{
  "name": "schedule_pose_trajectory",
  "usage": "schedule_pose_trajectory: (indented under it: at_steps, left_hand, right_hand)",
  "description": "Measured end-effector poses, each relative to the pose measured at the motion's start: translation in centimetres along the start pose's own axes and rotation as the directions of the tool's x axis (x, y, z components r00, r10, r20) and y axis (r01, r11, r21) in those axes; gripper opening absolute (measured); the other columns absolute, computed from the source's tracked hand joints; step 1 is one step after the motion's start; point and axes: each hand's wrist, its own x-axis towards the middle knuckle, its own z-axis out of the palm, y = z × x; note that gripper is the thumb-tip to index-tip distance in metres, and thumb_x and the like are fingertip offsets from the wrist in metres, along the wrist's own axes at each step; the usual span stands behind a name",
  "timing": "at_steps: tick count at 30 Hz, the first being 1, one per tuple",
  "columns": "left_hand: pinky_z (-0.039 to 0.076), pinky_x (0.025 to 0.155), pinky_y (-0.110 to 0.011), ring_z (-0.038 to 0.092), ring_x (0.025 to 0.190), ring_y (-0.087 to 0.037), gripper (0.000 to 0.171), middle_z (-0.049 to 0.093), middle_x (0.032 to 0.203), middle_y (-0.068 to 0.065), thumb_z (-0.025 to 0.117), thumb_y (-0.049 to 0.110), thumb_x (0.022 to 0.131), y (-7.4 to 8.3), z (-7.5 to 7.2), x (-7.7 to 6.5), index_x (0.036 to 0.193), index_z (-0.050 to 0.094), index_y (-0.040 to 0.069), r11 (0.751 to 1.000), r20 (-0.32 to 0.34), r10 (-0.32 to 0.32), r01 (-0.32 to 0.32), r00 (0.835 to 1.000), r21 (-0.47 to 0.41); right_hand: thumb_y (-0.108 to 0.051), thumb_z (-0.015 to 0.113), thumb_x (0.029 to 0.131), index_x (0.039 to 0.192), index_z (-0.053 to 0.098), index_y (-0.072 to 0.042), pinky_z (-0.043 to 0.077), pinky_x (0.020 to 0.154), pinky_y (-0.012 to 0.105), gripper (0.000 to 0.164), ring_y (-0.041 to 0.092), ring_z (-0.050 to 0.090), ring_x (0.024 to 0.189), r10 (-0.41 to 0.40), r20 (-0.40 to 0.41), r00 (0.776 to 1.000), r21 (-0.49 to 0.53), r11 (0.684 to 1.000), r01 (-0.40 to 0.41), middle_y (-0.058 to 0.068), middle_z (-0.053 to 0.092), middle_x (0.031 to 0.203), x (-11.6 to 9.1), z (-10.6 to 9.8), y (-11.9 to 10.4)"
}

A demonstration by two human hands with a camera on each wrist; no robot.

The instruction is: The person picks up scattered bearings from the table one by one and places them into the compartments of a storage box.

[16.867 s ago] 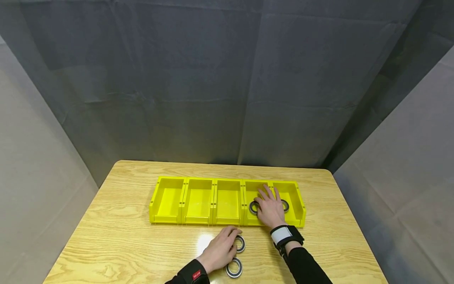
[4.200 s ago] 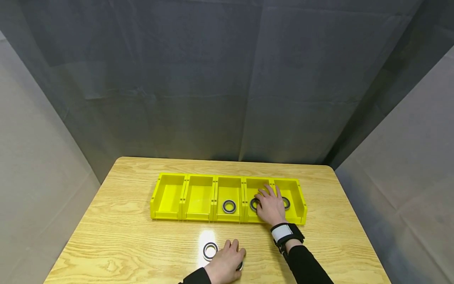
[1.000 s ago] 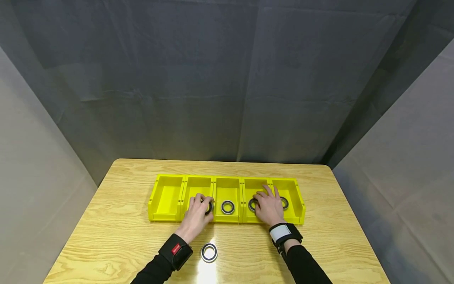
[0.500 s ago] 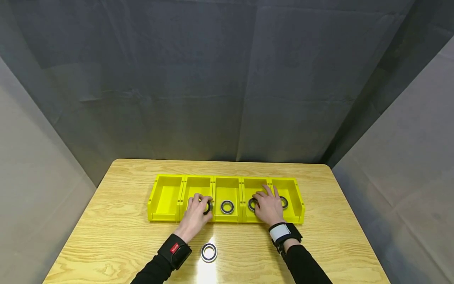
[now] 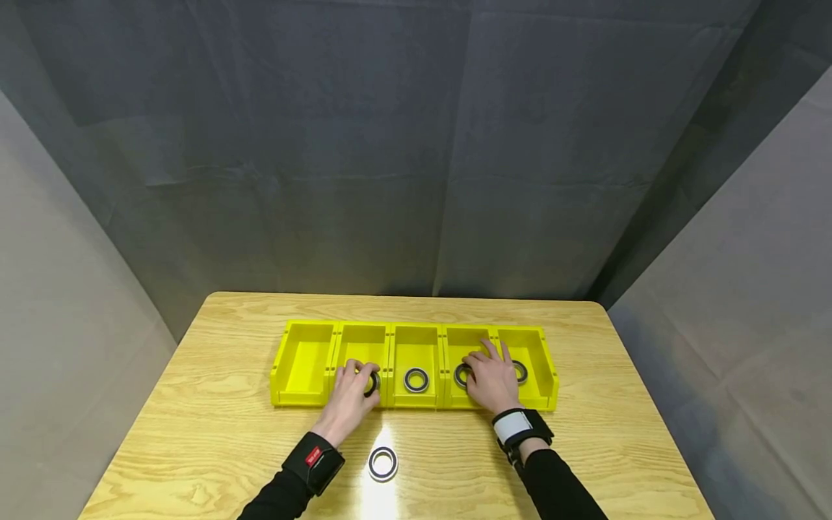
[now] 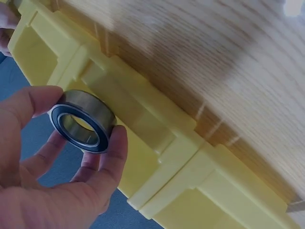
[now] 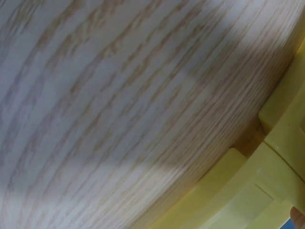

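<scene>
My left hand [image 5: 347,401] pinches a ball bearing [image 6: 90,106] by its rim, thumb and fingers on opposite sides, above the second compartment from the left of a yellow bin row [image 5: 308,397]. In the left wrist view the bearing is tilted, its dark seal and open bore showing. My right hand [image 5: 494,381] lies over the divider between the two rightmost compartments, fingers spread. Partly covered by it are a bearing [image 5: 458,375] in the fourth compartment and another bearing [image 5: 523,372] in the fifth. The right wrist view shows only a fingertip [image 7: 298,219].
One bearing [image 5: 407,380] lies flat in the middle compartment. Another bearing [image 5: 373,464] lies on the wooden table [image 5: 214,440] in front of the bins. Grey cloth [image 5: 325,180] hangs behind the table.
Over the last second my left hand has moved slightly left and toward me with the bearing. Since the 4.2-second-old frame, it has come up from the table to the bins. The right hand stays put.
</scene>
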Motion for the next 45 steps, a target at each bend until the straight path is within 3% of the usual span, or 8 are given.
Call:
schedule_pose_trajectory:
  at_steps: [45]
  left_hand:
    - [0.049, 0.067, -0.038, 0.049, 0.098, -0.038, 0.036, 0.055, 0.113, -0.024, 0.071, 0.005, 0.089, -0.9, 1.4, 1.5, 0.124, 0.064, 0.003, 0.998, 0.051, -0.051, 0.052, 0.997, -0.017]
  right_hand:
    - [-0.016, 0.071, 0.086, 0.107, 0.079, -0.017, 0.033, 0.118, 0.061, 0.023, 0.029, 0.053, 0.135, 0.017, 0.010, 1.000, -0.015, 1.000, -0.017, 0.001, 0.078, 0.106, 0.1, 0.3, 0.0]
